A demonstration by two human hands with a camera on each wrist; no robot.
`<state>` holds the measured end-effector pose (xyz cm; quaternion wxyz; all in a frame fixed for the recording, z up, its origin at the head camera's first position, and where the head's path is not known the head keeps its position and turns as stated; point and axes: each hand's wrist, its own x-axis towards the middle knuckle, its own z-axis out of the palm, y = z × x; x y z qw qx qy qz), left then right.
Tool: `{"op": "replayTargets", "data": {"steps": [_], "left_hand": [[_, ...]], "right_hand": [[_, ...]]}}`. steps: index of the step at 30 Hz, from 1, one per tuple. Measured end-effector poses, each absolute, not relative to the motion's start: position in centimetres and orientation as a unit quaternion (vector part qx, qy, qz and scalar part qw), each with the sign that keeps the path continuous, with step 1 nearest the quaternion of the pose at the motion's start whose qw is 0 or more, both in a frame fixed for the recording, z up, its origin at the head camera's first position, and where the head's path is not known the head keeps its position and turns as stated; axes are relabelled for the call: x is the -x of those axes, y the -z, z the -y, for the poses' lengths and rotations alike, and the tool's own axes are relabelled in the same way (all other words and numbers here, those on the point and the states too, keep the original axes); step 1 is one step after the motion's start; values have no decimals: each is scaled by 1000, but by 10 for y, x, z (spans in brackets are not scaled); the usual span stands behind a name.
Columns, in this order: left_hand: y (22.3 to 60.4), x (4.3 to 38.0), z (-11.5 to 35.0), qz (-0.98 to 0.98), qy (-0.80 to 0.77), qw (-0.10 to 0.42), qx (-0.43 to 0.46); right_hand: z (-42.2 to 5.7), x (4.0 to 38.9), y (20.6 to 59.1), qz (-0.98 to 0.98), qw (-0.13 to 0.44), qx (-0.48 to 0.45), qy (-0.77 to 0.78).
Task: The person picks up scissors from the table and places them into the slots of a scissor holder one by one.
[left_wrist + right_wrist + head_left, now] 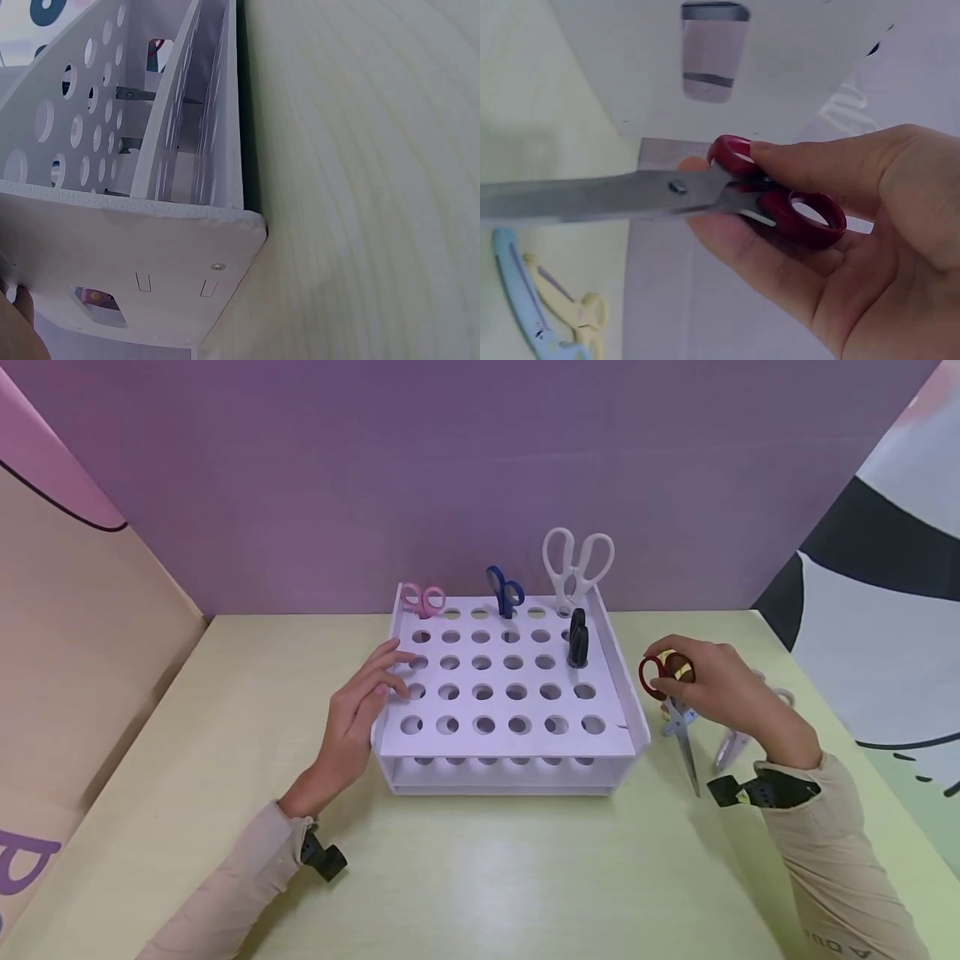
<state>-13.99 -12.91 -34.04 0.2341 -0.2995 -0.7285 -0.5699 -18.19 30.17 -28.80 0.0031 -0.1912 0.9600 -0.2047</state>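
My right hand point(720, 681) grips scissors with dark red handles point(651, 678) to the right of the rack, their metal blades hanging downward. The right wrist view shows thumb and fingers pinching the red scissors point(810, 232) at the handles. A white rack point(498, 742) with rows of round holes stands in the middle of the table. On its left edge rests my left hand point(352, 714), fingers loosely extended over the holes. Pink scissors point(423, 600), blue scissors point(506, 593) and large white scissors point(576, 568) stand in the back row, with black scissors point(578, 639) further forward.
Light blue scissors point(521, 289) and yellow scissors point(574, 300) lie on the table by the right hand. Pale lavender scissors point(731, 748) lie partly hidden under the right wrist. A purple wall point(337, 485) rises behind the table point(480, 868).
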Motion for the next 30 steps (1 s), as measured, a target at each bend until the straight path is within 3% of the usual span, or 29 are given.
{"op": "replayTargets", "data": {"steps": [11,30], "left_hand": [[341,141,130,722,575,236,305],[347,145,130,727,574,234,295]], "right_hand": [[-293,171,272,-960,-10,188,208],[-288,147,245,-947,-142,204,203]]}}
